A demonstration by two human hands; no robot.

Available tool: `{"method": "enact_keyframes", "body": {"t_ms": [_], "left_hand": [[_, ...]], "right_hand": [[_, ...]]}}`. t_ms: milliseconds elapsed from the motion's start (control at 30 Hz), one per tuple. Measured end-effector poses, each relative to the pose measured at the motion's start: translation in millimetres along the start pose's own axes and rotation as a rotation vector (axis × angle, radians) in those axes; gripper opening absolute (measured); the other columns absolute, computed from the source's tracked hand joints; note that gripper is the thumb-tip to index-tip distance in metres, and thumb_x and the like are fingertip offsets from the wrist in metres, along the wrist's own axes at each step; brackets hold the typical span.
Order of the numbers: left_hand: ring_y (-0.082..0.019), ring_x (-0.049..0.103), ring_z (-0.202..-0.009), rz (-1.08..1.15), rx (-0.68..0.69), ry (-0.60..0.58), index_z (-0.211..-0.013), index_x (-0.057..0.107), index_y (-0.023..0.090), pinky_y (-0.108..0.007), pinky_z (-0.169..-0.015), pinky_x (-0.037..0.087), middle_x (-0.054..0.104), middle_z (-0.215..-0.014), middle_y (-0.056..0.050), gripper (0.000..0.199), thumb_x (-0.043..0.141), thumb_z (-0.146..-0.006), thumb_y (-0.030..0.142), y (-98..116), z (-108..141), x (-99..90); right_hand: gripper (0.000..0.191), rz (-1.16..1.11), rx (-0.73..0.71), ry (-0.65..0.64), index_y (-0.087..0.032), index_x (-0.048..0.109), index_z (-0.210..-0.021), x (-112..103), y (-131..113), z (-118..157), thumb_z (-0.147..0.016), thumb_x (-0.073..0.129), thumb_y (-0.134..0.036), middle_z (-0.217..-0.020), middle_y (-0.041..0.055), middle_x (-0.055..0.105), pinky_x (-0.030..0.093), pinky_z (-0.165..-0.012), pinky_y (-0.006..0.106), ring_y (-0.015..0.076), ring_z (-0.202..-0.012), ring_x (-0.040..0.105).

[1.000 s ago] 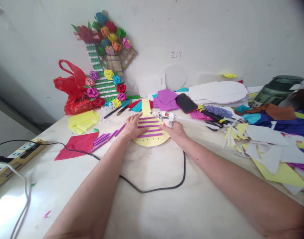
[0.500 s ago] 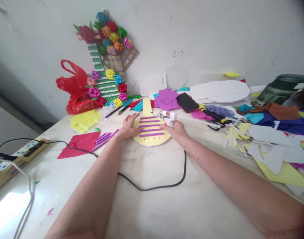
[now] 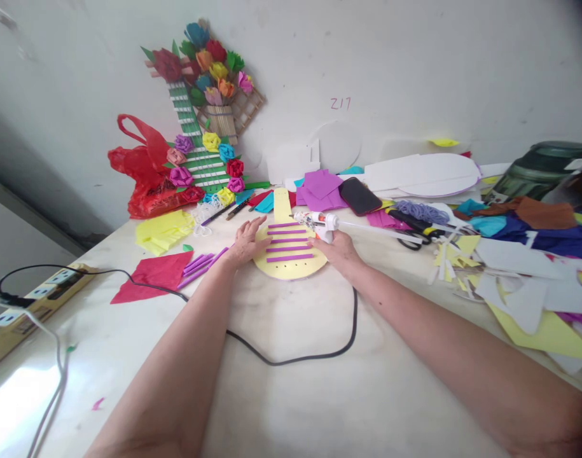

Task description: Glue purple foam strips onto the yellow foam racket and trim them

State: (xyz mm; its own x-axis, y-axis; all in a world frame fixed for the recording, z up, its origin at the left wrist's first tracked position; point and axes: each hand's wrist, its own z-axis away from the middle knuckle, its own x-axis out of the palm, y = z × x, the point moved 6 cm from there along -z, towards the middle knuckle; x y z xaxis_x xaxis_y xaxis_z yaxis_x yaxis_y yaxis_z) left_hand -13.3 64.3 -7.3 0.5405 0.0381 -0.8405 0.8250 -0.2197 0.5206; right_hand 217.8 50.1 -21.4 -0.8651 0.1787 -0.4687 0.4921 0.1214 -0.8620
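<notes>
Head view: glue gun [image 3: 329,221] in the right hand [image 3: 341,253], left hand [image 3: 247,245] at the edge of a yellow cutout [image 3: 293,273]

The yellow cutout, shaped like a small guitar, lies flat on the table [image 3: 291,407] between the two hands, its neck pointing toward the wall [image 3: 395,63]. Five purple strips [image 3: 289,257] lie across its round body, one below another, with a row of dark dots under the lowest.

The right hand is closed around the handle of the glue gun. The nozzle points left, over the upper part of the cutout; whether it touches anything, I cannot tell. A pale glue stick [image 3: 376,231] juts out of the back.

The left hand has its fingers spread, pinching nothing, with the thumb side at the cutout's left edge. How firmly it presses, if at all, cannot be made out.

Near the left forearm are loose purple sticks [image 3: 198,264], partly on a red sheet [image 3: 147,280]. A black cord [image 3: 291,361] curves across the table below the cutout. Beyond the right hand lie a phone [image 3: 360,196], scissors [image 3: 409,240] and paper scraps [image 3: 510,292]. Toward the back left, a green guitar [image 3: 207,166] with paper flowers [image 3: 235,168] stands beside a red plastic bag [image 3: 142,168].
</notes>
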Motion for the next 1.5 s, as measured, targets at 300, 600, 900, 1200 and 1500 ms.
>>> {"method": "enact_keyframes", "body": {"t_ms": [300, 600, 900, 1200, 1500], "left_hand": [[-0.029, 0.009, -0.137, -0.033, 0.013, 0.015, -0.139, 0.03, 0.024, -0.045, -0.111, 0.01, 0.028, -0.147, -0.003, 0.071, 0.053, -0.074, 0.041, -5.5, -2.0, 0.0], [-0.03, 0.008, -0.137, -0.086, 0.011, 0.017, -0.138, 0.032, 0.025, -0.047, -0.11, 0.009, 0.028, -0.146, -0.005, 0.07, 0.053, -0.073, 0.04, -7.4, -0.7, -4.0], [-0.032, 0.009, -0.137, -0.104, 0.037, 0.006, -0.136, 0.033, 0.028, -0.052, -0.109, 0.007, 0.029, -0.146, -0.005, 0.068, 0.053, -0.073, 0.043, -6.8, -1.3, -1.8], [-0.032, 0.008, -0.137, -0.14, 0.008, 0.011, -0.136, 0.035, 0.027, -0.053, -0.108, 0.005, 0.029, -0.146, -0.006, 0.067, 0.053, -0.074, 0.046, -3.5, -0.8, -3.0], [-0.031, 0.007, -0.137, -0.126, 0.016, 0.018, -0.136, 0.035, 0.027, -0.053, -0.109, 0.002, 0.029, -0.146, -0.005, 0.066, 0.05, -0.075, 0.048, -3.5, -2.3, -2.5]], "right_hand": [[0.032, -0.068, -0.017, 0.033, -0.017, 0.068, -0.083, -1.2, 4.0, 0.1, -0.065, 0.064, -0.043, -0.083, 0.0058, 0.069, 0.047, -0.071, 0.03, 0.0217, -0.082, 0.063], [0.031, -0.112, -0.016, 0.039, -0.017, 0.068, -0.085, -1.7, 4.2, 1.0, -0.066, 0.064, -0.041, -0.083, 0.0057, 0.07, 0.048, -0.073, 0.029, 0.0209, -0.084, 0.063], [0.028, -0.053, -0.017, 0.038, -0.019, 0.068, -0.085, -2.3, 2.2, 0.9, -0.066, 0.065, -0.039, -0.085, 0.0048, 0.069, 0.047, -0.075, 0.03, 0.0208, -0.086, 0.063], [0.032, -0.009, -0.012, 0.033, -0.018, 0.068, -0.085, -2.0, 2.2, 0.8, -0.067, 0.062, -0.044, -0.087, 0.0058, 0.069, 0.046, -0.075, 0.031, 0.0213, -0.087, 0.063], [0.031, -0.022, -0.031, 0.031, -0.018, 0.067, -0.084, -1.8, 1.4, 1.4, -0.067, 0.062, -0.045, -0.086, 0.0056, 0.069, 0.047, -0.074, 0.03, 0.021, -0.085, 0.063]]}}
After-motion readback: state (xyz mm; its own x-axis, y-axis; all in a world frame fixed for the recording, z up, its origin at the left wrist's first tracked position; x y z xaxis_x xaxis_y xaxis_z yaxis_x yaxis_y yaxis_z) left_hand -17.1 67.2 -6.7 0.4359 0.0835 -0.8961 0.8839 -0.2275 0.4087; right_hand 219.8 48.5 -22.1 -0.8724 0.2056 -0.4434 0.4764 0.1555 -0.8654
